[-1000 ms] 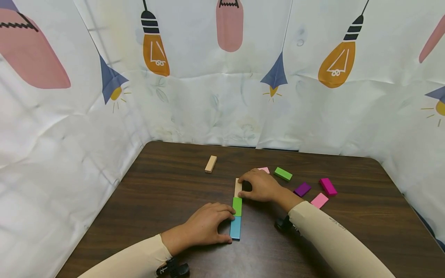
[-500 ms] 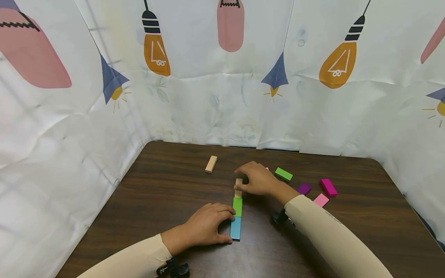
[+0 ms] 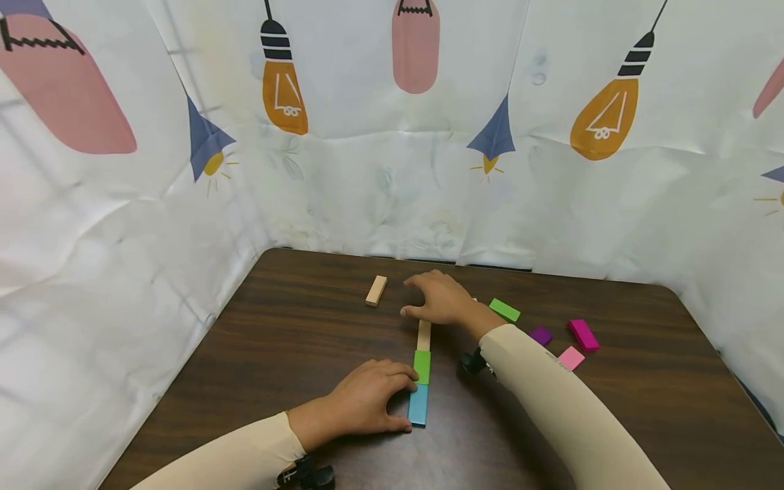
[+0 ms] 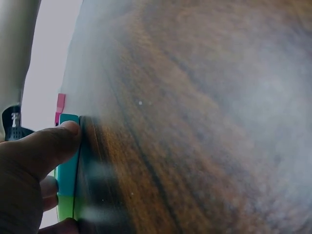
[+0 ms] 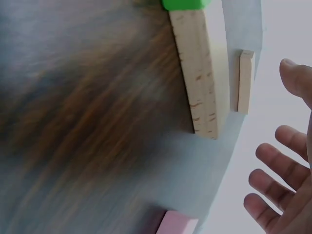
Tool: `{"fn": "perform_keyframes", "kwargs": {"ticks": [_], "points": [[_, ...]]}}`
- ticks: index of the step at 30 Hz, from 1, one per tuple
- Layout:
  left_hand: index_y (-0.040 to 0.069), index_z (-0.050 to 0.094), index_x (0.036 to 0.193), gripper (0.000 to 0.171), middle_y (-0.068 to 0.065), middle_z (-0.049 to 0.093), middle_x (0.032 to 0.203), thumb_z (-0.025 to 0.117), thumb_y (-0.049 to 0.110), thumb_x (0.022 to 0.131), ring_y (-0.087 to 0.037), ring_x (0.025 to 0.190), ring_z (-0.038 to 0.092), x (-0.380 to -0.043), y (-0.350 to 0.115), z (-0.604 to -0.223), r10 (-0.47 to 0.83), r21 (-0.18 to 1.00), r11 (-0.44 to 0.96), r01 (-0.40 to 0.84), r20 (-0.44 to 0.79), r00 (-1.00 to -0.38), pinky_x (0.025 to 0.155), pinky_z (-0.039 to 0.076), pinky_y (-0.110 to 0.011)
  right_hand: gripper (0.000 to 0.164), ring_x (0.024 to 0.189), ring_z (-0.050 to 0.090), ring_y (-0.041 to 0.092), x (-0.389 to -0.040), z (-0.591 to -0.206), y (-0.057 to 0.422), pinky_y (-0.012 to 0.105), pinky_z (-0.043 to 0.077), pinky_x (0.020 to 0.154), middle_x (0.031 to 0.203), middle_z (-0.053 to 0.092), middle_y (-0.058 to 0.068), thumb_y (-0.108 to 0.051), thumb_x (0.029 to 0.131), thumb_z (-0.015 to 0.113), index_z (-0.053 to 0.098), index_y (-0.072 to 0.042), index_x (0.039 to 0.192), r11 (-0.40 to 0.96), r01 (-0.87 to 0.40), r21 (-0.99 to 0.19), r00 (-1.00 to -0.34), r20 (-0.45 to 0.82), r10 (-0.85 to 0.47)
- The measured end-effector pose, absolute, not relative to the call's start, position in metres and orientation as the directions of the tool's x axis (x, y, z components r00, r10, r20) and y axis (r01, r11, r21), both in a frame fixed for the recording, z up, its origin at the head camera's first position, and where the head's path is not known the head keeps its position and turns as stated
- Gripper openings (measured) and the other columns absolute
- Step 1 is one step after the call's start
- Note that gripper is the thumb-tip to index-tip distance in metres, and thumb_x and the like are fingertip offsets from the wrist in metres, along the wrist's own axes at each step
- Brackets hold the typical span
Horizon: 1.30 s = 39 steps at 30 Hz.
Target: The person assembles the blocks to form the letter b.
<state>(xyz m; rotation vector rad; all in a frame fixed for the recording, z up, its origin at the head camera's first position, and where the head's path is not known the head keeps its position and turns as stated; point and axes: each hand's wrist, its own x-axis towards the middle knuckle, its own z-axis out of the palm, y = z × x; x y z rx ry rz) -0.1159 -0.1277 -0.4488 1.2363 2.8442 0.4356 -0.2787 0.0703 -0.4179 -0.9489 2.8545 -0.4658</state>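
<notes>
A blue block point(image 3: 418, 406), a green block point(image 3: 422, 367) and a plain wooden block point(image 3: 424, 335) lie end to end in a row on the table. My left hand point(image 3: 370, 398) holds the blue block at the near end, thumb at its near corner and fingertips by the seam with the green one. In the left wrist view the thumb point(image 4: 63, 139) lies against the blue block's edge. Above the row's far end, my right hand point(image 3: 442, 298) is spread with nothing in it. Another plain wooden block point(image 3: 376, 290) lies left of its fingertips.
Right of the right arm lie a loose green block point(image 3: 505, 310), a purple block point(image 3: 541, 335), a magenta block point(image 3: 584, 335) and a pink block point(image 3: 571, 358). A white printed curtain point(image 3: 361, 184) borders the dark wooden table point(image 3: 294, 327) behind and to the left.
My right hand has let go of the wooden block at the row's far end and moved away and left, toward the loose wooden one. The left hand stays at the blue block.
</notes>
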Motion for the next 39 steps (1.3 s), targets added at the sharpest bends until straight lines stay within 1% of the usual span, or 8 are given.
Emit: {"fn": "perform_keyframes", "kwargs": {"ticks": [5,9,13,16,22,28,35,39], "points": [[0.019,0.072,0.119,0.051,0.009,0.062,0.134,0.082,0.053,0.083,-0.014,0.124,0.058,-0.116,-0.127,-0.449,0.722,0.260,0.645,0.718,0.102,-0.685,0.102,0.048,-0.041,0.072,0.138,0.045,0.032,-0.287,-0.418,0.062,0.052,0.043,0.107,0.147,0.055,0.003,-0.059,0.091,0.070,0.054,-0.019,0.148,0.769,-0.549,-0.326,-0.813,-0.005,-0.583],[0.019,0.072,0.120,0.051,0.009,0.061,0.135,0.082,0.053,0.083,-0.014,0.126,0.057,-0.116,-0.128,-0.449,0.722,0.255,0.647,0.719,0.100,-0.685,0.104,0.048,-0.042,0.073,0.141,0.043,0.032,-0.293,-0.417,0.055,0.051,0.041,0.109,0.147,0.055,0.003,-0.058,0.091,0.070,0.053,-0.017,0.149,0.768,-0.541,-0.343,-0.815,-0.009,-0.579],[0.019,0.072,0.120,0.051,0.009,0.061,0.134,0.081,0.054,0.084,-0.014,0.123,0.058,-0.115,-0.129,-0.448,0.726,0.249,0.641,0.726,0.110,-0.679,0.102,0.049,-0.042,0.074,0.141,0.042,0.032,-0.297,-0.417,0.048,0.051,0.039,0.111,0.148,0.054,0.003,-0.058,0.091,0.071,0.052,-0.017,0.150,0.767,-0.534,-0.357,-0.819,-0.008,-0.574],[0.020,0.071,0.120,0.051,0.009,0.061,0.134,0.080,0.054,0.084,-0.013,0.121,0.059,-0.115,-0.129,-0.449,0.728,0.242,0.640,0.729,0.111,-0.676,0.100,0.050,-0.041,0.073,0.140,0.044,0.030,-0.300,-0.419,0.042,0.050,0.039,0.111,0.149,0.053,0.003,-0.058,0.091,0.071,0.052,-0.017,0.150,0.768,-0.531,-0.359,-0.820,-0.012,-0.572],[0.021,0.071,0.122,0.051,0.010,0.061,0.135,0.079,0.056,0.085,-0.012,0.123,0.058,-0.114,-0.129,-0.451,0.724,0.221,0.654,0.724,0.096,-0.683,0.101,0.050,-0.039,0.071,0.141,0.043,0.030,-0.304,-0.424,0.032,0.050,0.040,0.111,0.148,0.054,0.002,-0.057,0.092,0.070,0.053,-0.017,0.149,0.770,-0.525,-0.363,-0.820,-0.029,-0.572],[0.020,0.072,0.121,0.051,0.009,0.061,0.134,0.080,0.055,0.084,-0.012,0.121,0.059,-0.113,-0.129,-0.449,0.725,0.223,0.650,0.726,0.103,-0.681,0.099,0.051,-0.039,0.073,0.141,0.042,0.031,-0.307,-0.427,0.023,0.049,0.040,0.111,0.149,0.054,0.003,-0.058,0.091,0.070,0.052,-0.018,0.149,0.779,-0.518,-0.353,-0.822,-0.047,-0.568],[0.020,0.072,0.121,0.051,0.009,0.062,0.134,0.081,0.053,0.084,-0.012,0.121,0.059,-0.111,-0.129,-0.447,0.726,0.222,0.648,0.729,0.111,-0.679,0.099,0.051,-0.038,0.076,0.135,0.048,0.032,-0.309,-0.428,0.011,0.051,0.043,0.108,0.145,0.057,0.004,-0.059,0.089,0.072,0.053,-0.018,0.149,0.794,-0.513,-0.326,-0.828,-0.057,-0.558],[0.020,0.073,0.120,0.050,0.009,0.062,0.134,0.081,0.053,0.084,-0.011,0.121,0.059,-0.111,-0.129,-0.447,0.725,0.228,0.647,0.728,0.114,-0.679,0.099,0.051,-0.038,0.079,0.132,0.050,0.031,-0.311,-0.428,0.005,0.050,0.044,0.106,0.144,0.057,0.003,-0.062,0.088,0.072,0.052,-0.019,0.150,0.803,-0.512,-0.305,-0.826,-0.080,-0.557]]}}
